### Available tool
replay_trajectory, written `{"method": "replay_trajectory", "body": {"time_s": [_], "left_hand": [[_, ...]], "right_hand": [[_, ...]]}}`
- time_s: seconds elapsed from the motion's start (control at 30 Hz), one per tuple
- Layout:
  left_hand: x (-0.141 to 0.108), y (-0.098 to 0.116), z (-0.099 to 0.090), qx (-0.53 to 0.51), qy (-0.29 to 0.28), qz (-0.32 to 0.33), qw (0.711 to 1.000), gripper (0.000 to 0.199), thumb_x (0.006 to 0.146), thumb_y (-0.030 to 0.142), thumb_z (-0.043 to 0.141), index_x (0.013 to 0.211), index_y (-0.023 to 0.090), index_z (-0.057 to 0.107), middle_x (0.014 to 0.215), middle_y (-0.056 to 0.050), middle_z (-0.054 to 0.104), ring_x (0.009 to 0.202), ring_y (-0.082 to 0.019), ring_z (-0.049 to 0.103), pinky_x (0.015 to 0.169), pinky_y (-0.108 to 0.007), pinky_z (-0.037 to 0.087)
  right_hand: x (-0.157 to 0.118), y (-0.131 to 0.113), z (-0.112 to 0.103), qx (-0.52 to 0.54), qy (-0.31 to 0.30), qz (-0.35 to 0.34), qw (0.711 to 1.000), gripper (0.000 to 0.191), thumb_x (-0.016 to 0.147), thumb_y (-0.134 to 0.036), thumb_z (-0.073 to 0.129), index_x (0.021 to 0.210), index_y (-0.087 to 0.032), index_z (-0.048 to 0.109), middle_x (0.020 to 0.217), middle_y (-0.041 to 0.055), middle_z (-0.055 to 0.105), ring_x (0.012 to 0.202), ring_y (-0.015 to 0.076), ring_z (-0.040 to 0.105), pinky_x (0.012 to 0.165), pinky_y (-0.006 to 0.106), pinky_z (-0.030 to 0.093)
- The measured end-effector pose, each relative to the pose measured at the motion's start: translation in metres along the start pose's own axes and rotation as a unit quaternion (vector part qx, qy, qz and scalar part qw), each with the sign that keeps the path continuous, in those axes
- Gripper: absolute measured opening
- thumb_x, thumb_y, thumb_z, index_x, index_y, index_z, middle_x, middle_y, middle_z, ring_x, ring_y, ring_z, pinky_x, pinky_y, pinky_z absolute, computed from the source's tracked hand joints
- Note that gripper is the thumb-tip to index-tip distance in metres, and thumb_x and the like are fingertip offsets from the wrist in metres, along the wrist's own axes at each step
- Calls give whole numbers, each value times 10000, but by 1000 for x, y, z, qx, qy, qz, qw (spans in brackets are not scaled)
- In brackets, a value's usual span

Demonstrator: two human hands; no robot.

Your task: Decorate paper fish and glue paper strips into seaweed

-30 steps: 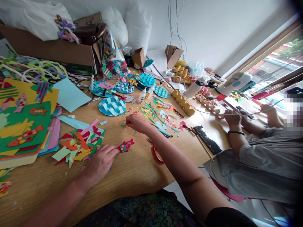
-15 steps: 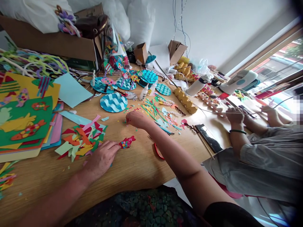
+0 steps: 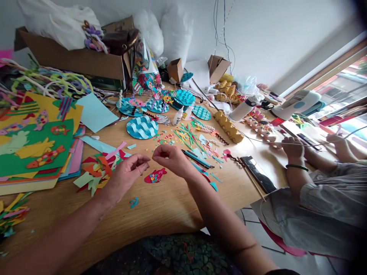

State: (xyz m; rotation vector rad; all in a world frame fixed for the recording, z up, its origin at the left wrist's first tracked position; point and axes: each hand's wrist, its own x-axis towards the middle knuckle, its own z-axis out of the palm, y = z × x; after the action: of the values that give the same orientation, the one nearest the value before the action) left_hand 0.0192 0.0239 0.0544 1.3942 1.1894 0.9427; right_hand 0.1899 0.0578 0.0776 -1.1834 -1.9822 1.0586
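A red paper fish [image 3: 155, 176] with colourful dots lies flat on the table, just below and between my two hands. My left hand [image 3: 129, 172] is raised beside it, fingers loosely curled, with a gap between thumb and fingertips and nothing visible in them. Facing it, my right hand [image 3: 174, 159] has thumb and index finger pinched together; whatever is between them is too small to make out. Tiny coloured paper dots [image 3: 166, 138] are scattered beyond my right hand. A curled blue paper scrap [image 3: 133, 202] lies nearer to me.
Paper offcuts [image 3: 99, 168] are heaped at left, beside stacked coloured sheets [image 3: 64, 152]. Blue wavy discs [image 3: 142, 127], glue bottles [image 3: 177, 116], pencils [image 3: 197, 158] and an egg-carton strip [image 3: 228, 126] lie farther back. Another person's hand [image 3: 292, 147] works at the right.
My left hand has let go of the red fish and lifted off it. My right hand has come back from the dots toward my left hand. The view has shifted slightly.
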Motion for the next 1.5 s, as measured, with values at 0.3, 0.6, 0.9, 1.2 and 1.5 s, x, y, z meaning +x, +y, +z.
{"method": "replay_trajectory", "body": {"time_s": [0.3, 0.6, 0.9, 1.2, 1.5], "left_hand": [[6, 6, 14, -26, -5, 21, 999, 149, 737, 308, 545, 763, 165, 580, 679, 23, 548, 626, -106, 466, 582, -216, 391], [8, 0, 8, -49, -35, -3, 998, 157, 744, 327, 558, 735, 176, 600, 656, 25, 557, 638, -114, 495, 595, -218, 398], [9, -1, 7, 6, -38, 20, 999, 173, 753, 330, 515, 708, 172, 572, 622, 33, 518, 621, -116, 471, 597, -226, 387], [10, 3, 6, 97, -22, 30, 995, 196, 730, 370, 508, 710, 185, 573, 621, 28, 543, 624, -136, 499, 587, -237, 385], [11, -11, 5, 39, -16, 3, 999, 175, 736, 344, 515, 724, 178, 567, 620, 32, 549, 604, -121, 521, 573, -223, 423]], "right_hand": [[-16, -10, 3, -34, 50, -36, 998, 49, 728, -124, 529, 689, -146, 547, 660, -14, 542, 598, 76, 473, 566, 185, 377], [-18, -7, 6, -27, 21, -10, 999, 46, 748, -167, 540, 705, -154, 543, 628, -30, 537, 565, 67, 457, 533, 178, 354], [-20, -3, 9, 16, 13, 13, 1000, 44, 746, -186, 554, 720, -155, 538, 607, -44, 508, 534, 58, 440, 510, 174, 350], [-23, -8, 10, 22, 8, 15, 1000, 59, 725, -145, 539, 677, -162, 510, 622, -43, 508, 556, 63, 459, 539, 179, 370], [-18, 14, 7, 56, 63, 55, 995, 16, 722, -153, 519, 714, -164, 511, 599, -44, 534, 542, 65, 496, 512, 177, 361]]}}
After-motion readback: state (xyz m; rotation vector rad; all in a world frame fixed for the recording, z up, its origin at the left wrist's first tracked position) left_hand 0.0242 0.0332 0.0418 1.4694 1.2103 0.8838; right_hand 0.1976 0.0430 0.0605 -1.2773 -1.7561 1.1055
